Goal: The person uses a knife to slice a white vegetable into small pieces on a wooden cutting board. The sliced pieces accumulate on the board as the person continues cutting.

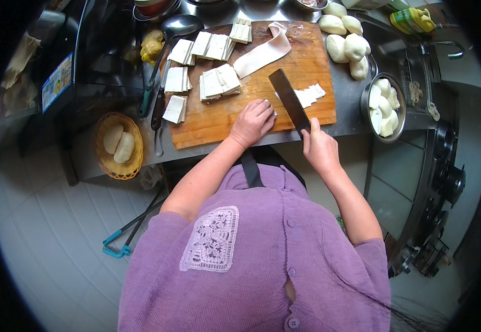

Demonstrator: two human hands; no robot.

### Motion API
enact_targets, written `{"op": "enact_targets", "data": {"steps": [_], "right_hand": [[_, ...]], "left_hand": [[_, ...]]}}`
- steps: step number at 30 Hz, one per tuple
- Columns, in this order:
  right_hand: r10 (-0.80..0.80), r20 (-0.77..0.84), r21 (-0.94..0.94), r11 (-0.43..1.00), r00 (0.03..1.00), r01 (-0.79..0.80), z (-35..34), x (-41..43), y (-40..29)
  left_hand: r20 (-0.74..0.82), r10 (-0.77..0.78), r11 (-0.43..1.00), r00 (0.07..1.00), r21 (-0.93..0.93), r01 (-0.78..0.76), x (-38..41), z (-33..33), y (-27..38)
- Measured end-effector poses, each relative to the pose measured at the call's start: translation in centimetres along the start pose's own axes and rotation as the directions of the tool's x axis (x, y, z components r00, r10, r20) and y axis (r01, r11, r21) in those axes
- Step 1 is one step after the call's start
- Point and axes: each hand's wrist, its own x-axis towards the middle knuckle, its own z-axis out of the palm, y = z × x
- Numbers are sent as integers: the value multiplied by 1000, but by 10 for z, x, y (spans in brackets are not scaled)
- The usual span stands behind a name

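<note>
A dark-bladed cleaver (289,97) is in my right hand (322,150), its handle in the palm and its blade angled up and left over the wooden cutting board (302,52). To the left of the blade, my left hand (253,123) presses down with curled fingers on a white piece of food (275,113), mostly hidden beneath them. On the blade's right lie small cut white pieces (310,96). Stacked white slices (218,82) stand on the left of the board in several piles. A long pale strip (264,53) lies curled at the far side.
Left of the board lie a ladle (182,25), a knife with a dark handle (157,108) and a woven basket (138,164) holding two white lumps. On the right are white lumps (345,39), a metal bowl (399,133) of white chunks, and a sink with a faucet (456,53).
</note>
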Motion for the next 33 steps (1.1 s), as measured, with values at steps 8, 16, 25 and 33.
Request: {"op": "enact_targets", "data": {"steps": [8,16,25,33], "right_hand": [[-49,-5,19,999,999,49,-7,-9,-18],[-86,19,15,996,996,86,0,-22,-28],[-29,164,-30,999,986,34,2,-30,-28],[-16,113,63,998,994,9,8,28,-57]], "left_hand": [[28,-20,999,999,-46,22,-13,-19,2],[32,-44,999,999,3,44,-10,-15,-1],[0,-21,1000,1000,-20,22,-13,-12,-5],[28,-50,997,998,-56,51,-12,-11,-6]]}}
